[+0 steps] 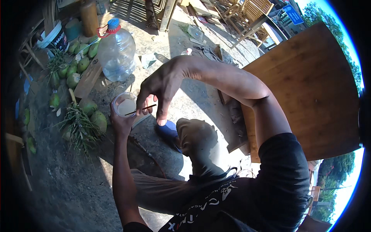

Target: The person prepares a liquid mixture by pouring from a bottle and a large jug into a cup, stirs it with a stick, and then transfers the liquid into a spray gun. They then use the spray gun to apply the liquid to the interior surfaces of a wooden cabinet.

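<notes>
My left hand (122, 123) is wrapped round a clear plastic cup (126, 97) that holds a pale, cloudy content. Above and beside the cup, my right hand (165, 83) bends down from a raised arm, with a thin dark stick (154, 105) among its fingers. One end of the stick reaches over the cup; whether it dips into the content I cannot tell. Behind the cup stands a large clear water jug (116, 52) with a blue cap and red handle.
Green coconuts (72, 80) lie in a heap at the left, with more beside a cut stalk bunch (81, 129) near my left hand. A wooden board (89, 77) lies by the jug. A large wooden tabletop (305, 92) fills the right. Wooden chairs (251, 13) stand far back.
</notes>
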{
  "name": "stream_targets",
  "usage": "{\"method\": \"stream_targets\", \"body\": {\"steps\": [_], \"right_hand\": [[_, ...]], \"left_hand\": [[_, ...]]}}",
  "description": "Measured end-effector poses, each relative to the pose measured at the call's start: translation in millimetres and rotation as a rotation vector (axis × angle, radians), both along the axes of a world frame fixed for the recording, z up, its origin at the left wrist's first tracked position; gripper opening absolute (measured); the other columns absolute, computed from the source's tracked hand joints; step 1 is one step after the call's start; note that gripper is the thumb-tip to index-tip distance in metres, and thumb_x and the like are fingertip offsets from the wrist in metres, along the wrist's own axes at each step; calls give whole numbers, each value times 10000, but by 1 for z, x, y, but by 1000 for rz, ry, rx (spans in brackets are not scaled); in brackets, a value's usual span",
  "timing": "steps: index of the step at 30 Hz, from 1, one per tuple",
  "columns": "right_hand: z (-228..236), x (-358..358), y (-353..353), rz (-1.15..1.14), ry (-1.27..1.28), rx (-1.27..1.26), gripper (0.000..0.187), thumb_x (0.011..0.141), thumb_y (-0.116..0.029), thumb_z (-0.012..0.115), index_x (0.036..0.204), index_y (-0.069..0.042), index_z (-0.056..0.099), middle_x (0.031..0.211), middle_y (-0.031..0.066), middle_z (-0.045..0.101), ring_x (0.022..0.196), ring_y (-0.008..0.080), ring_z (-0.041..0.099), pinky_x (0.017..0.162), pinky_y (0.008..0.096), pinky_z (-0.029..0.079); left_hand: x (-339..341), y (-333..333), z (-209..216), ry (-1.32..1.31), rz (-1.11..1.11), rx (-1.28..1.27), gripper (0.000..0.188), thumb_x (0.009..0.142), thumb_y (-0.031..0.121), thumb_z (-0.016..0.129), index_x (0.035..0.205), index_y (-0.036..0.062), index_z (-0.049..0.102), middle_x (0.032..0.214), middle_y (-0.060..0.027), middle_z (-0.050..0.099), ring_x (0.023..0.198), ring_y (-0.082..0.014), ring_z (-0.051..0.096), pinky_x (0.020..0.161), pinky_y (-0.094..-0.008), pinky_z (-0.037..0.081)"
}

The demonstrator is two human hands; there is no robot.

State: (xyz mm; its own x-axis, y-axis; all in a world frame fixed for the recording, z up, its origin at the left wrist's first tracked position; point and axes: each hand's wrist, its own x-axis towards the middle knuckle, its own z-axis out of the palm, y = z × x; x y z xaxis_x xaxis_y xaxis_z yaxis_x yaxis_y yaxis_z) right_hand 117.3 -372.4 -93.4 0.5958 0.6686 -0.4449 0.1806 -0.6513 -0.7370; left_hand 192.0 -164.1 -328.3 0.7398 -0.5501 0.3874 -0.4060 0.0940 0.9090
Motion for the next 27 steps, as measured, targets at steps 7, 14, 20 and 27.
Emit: {"method": "stream_targets", "body": {"steps": [7, 14, 20, 27], "right_hand": [[-43, -13, 16, -458, -734, -128, 314, 982, -293, 722, 930, 16, 749, 880, 213, 749, 839, 387, 729, 769, 471, 566], [-76, -26, 11, -543, -679, -105, 254, 838, -228, 630, 872, -7, 750, 864, 241, 734, 801, 463, 694, 747, 537, 563], [-94, -23, 5, -602, -802, -23, 253, 847, -193, 638, 774, 42, 695, 786, 286, 677, 733, 489, 656, 667, 534, 519], [-114, -28, -2, -644, -817, -93, 181, 791, -191, 678, 791, -11, 691, 767, 253, 672, 747, 480, 662, 653, 543, 514]], "left_hand": [[-8, -14, -15, -74, -52, 33, 752, 780, 127, 972, 1395, 20, 554, 1255, -115, 652, 1131, -253, 652, 997, -411, 536], [-7, -23, -25, -68, -25, 95, 841, 741, 142, 997, 1415, -26, 523, 1298, -135, 638, 1177, -250, 632, 1029, -411, 525], [-3, -27, -27, -54, -83, 125, 920, 729, 79, 980, 1488, -1, 466, 1350, -156, 642, 1234, -282, 638, 1072, -422, 512], [-4, -35, -29, 80, -125, 70, 954, 713, 38, 959, 1516, 6, 444, 1405, -168, 605, 1280, -293, 600, 1104, -449, 486]]}}
